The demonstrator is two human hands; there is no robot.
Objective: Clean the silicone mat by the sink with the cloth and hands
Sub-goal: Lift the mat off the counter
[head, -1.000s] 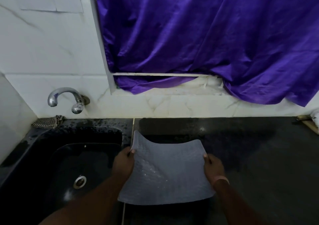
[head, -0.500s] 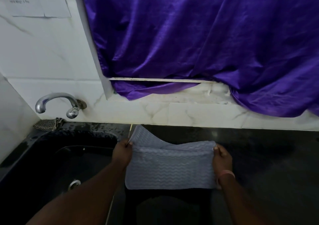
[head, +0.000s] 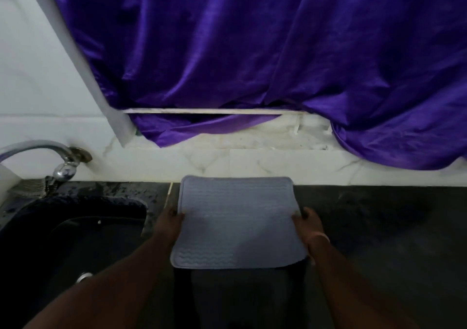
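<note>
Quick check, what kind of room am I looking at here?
Most likely a home kitchen: a dark sink with a wall tap, a dark stone counter and pale marble-look wall tiles.

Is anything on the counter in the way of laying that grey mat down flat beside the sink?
Nothing visible is. Both hands, left hand and right hand, hold the mat by its side edges over the dark counter, which looks bare there. The sink lies to its left.

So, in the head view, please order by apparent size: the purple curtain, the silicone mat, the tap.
1. Purple curtain, by far the largest.
2. Silicone mat, held by the left hand and right hand.
3. Tap, smallest, though partly cut off at the left edge.
</note>
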